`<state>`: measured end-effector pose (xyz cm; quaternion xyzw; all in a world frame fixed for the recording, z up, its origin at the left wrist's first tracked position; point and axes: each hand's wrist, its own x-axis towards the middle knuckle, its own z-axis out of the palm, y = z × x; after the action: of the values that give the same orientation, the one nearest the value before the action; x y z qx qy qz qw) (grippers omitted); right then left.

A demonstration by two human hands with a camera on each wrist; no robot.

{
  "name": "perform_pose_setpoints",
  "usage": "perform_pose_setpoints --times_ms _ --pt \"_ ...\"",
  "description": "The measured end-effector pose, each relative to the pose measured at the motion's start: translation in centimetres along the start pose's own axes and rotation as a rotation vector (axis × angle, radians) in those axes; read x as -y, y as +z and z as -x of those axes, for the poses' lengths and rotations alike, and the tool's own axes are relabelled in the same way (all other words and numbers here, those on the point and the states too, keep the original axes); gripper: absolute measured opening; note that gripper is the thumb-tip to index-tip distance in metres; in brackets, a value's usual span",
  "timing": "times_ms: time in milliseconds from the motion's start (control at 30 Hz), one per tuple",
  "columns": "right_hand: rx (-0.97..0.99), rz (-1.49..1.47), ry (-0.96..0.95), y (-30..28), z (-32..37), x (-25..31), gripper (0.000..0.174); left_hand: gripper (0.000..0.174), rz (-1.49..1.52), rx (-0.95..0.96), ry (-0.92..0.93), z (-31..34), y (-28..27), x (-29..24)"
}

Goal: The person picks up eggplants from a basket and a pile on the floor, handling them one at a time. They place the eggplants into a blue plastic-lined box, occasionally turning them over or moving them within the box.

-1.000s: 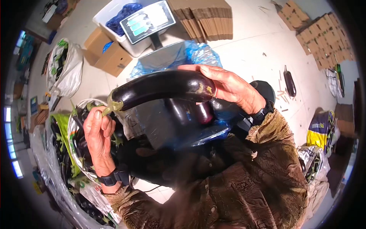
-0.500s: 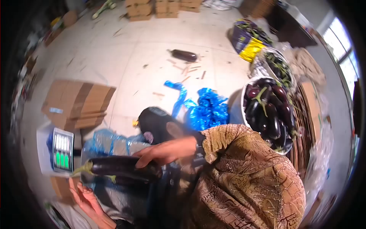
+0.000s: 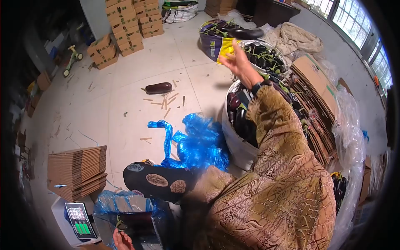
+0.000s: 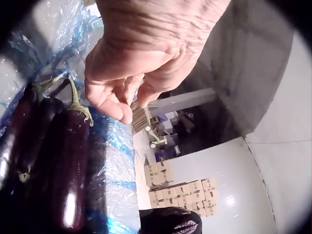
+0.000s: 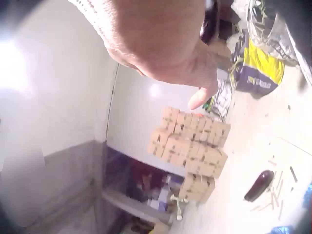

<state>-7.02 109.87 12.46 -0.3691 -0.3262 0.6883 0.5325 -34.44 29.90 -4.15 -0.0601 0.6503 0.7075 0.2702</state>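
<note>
My right hand (image 3: pixel 241 66) reaches out, fingers spread, over the bags at the upper right. Just beyond its fingertips is a dark eggplant (image 3: pixel 246 33); whether they touch is unclear. In the right wrist view an eggplant (image 5: pixel 209 24) shows partly behind the hand (image 5: pixel 161 44). Low in the head view, my left hand (image 3: pixel 122 240) is beside a container lined with blue clear plastic (image 3: pixel 125 203). The left wrist view shows that hand (image 4: pixel 146 53) with loosely curled fingers, holding nothing, near the stem of an eggplant (image 4: pixel 73 165) lying among others.
A white sack of eggplants (image 3: pixel 239 152) stands beside my right sleeve, with blue plastic (image 3: pixel 202 139) next to it. One eggplant (image 3: pixel 158 88) lies on the floor among scraps. Flat cardboard (image 3: pixel 77 171) and a scale display (image 3: pixel 80 221) are at the lower left; stacked boxes (image 3: pixel 125 29) stand farther back.
The long eggplant both hands had been at is out of the left hand. My right hand has swung away from the lined container to the bags. The head view has turned right.
</note>
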Motion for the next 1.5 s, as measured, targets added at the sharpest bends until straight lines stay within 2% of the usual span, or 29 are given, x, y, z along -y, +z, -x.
perform_pose_setpoints --times_ms 67,133,167,233,300,367,433,500,567,633,667,733,767,867,933,1000,1067,1133,1167,1267,1333,1467,1500 --pt "0.258 0.195 0.03 -1.2 0.0 -4.5 0.055 0.042 -0.053 -0.089 0.01 2.7 3.6 -2.5" --pt "0.611 0.182 0.118 0.2 3.2 -9.5 0.041 0.047 -0.086 -0.18 0.123 5.2 7.2 -4.9" --pt "0.619 0.208 0.189 3.1 7.0 -11.1 0.035 0.049 -0.135 -0.289 0.12 7.0 9.9 -6.8" --pt "0.744 0.289 0.303 8.3 14.7 -12.8 0.031 0.034 0.046 -0.273 0.272 4.5 4.6 -4.7" --pt "1.025 0.381 0.379 12.1 22.3 -15.5 0.037 0.037 0.076 -0.298 0.34 7.7 4.2 -5.8" --pt "1.374 0.435 0.552 13.6 28.4 -20.5 0.038 0.035 0.077 -0.318 0.395 11.8 3.7 -6.2" --pt "1.571 0.629 0.768 14.1 35.5 -22.9 0.036 0.033 0.079 -0.522 0.385 16.7 0.3 -4.3" --pt "1.794 0.726 0.833 14.4 39.7 -22.9 0.035 0.03 0.186 -0.746 0.382 23.4 -1.5 -1.8" --pt "1.857 0.693 0.99 15.5 42.1 -24.5 0.032 0.028 0.303 -0.952 0.389 29.5 -4.9 2.3" --pt "1.912 0.713 0.992 16.8 43.6 -27.0 0.029 0.024 0.391 -1.145 0.411 35.3 -6.9 8.3" --pt "1.928 0.738 0.995 17.7 44.4 -28.1 0.028 0.021 0.375 -1.178 0.423 38.1 -7.7 11.7" --pt "1.942 0.856 0.987 17.5 46.9 -29.1 0.028 0.02 0.409 -1.321 0.311 42.5 -7.5 17.0" --pt "1.978 0.885 0.983 17.9 47.6 -29.4 0.027 0.02 0.431 -1.444 0.218 43.4 -6.5 18.9" --pt "2.075 0.958 0.985 19.1 50.0 -30.8 0.027 0.022 0.353 -1.488 0.03 43.0 -3.8 22.6" --pt "2.094 0.962 0.972 18.8 50.8 -31.3 0.027 0.029 0.305 -1.429 -0.009 41.2 -2.9 23.9" --pt "2.097 0.985 0.973 18.8 51.7 -31.8 0.027 0.045 -0.202 -1.359 -0.021 38.3 -3.0 25.8" --pt "2.106 1.009 0.989 19.0 52.0 -32.1 0.028 0.062 -0.587 -1.323 -0.003 34.8 -2.5 24.6" --pt "2.115 1.032 0.991 19.0 52.4 -32.4 0.028 0.064 -0.951 -1.259 -0.041 31.9 -2.4 22.5" --pt "2.121 1.053 0.993 19.0 52.6 -32.4 0.029 0.073 -0.99 -1.251 -0.077 30.6 -2.6 22.9" --pt "2.155 1.068 0.996 19.4 52.3 -32.2 0.029 0.078 -0.972 -1.259 -0.166 28.7 -3.6 24.0" --pt "2.141 1.07 1.001 19.8 51.5 -32.5 0.029 0.072 -0.967 -1.237 -0.163 29.4 -3.7 21.8" --pt "2.078 1.062 1.016 20.5 50.7 -33.3 0.028 0.058 0.156 -1.209 0.103 32.0 -3.0 13.4" --pt "2.099 1.069 1.002 20.7 51.4 -33.0 0.028 0.06 0.235 -1.178 0.289 32.4 -3.1 12.2"
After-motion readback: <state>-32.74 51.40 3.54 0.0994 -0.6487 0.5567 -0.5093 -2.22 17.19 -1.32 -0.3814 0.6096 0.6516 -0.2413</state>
